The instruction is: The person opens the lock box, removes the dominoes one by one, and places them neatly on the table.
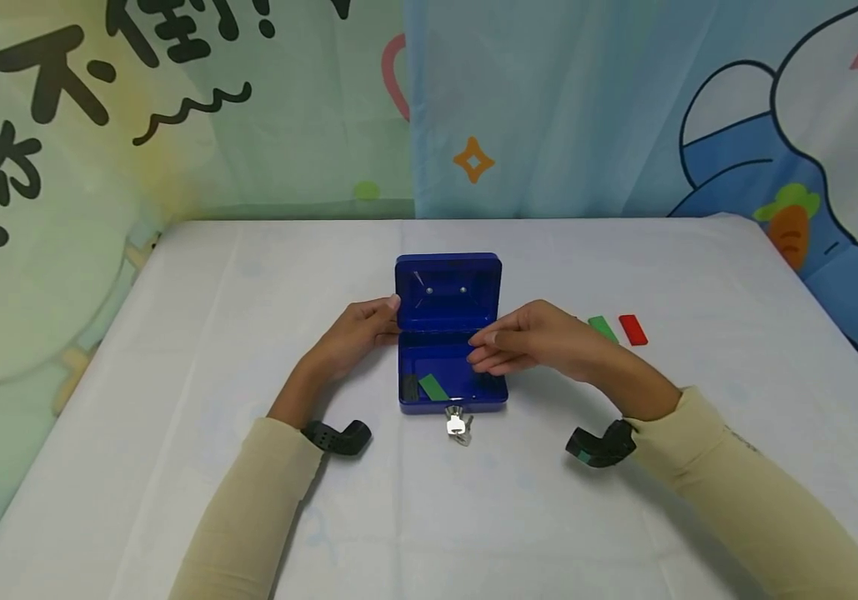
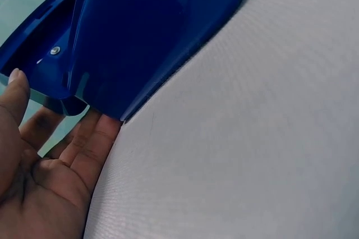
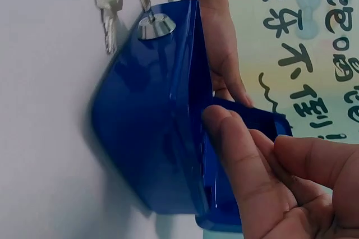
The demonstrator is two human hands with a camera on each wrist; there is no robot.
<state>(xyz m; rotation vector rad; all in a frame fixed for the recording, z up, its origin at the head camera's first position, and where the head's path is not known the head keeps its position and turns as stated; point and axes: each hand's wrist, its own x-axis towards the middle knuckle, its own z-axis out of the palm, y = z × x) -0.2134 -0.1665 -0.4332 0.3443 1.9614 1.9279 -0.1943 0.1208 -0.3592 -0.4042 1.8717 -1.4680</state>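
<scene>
A blue metal cash box (image 1: 453, 367) stands on the table with its lid (image 1: 449, 290) raised. A set of keys (image 1: 459, 425) hangs from its front lock, also seen in the right wrist view. Inside lie a flat green piece (image 1: 433, 387) and a dark piece (image 1: 409, 387), both near the front left. My left hand (image 1: 363, 331) holds the box's left side at the hinge, the thumb on the lid's edge and fingers behind. My right hand (image 1: 522, 340) hovers over the box's right part, fingers loosely bent. Nothing shows between its thumb and fingers (image 3: 247, 155).
To the right of the box, another green piece (image 1: 603, 328) and a red piece (image 1: 634, 330) lie on the white tablecloth (image 1: 286, 267), the green one partly behind my right hand. A printed curtain (image 1: 549, 108) hangs behind the table's far edge.
</scene>
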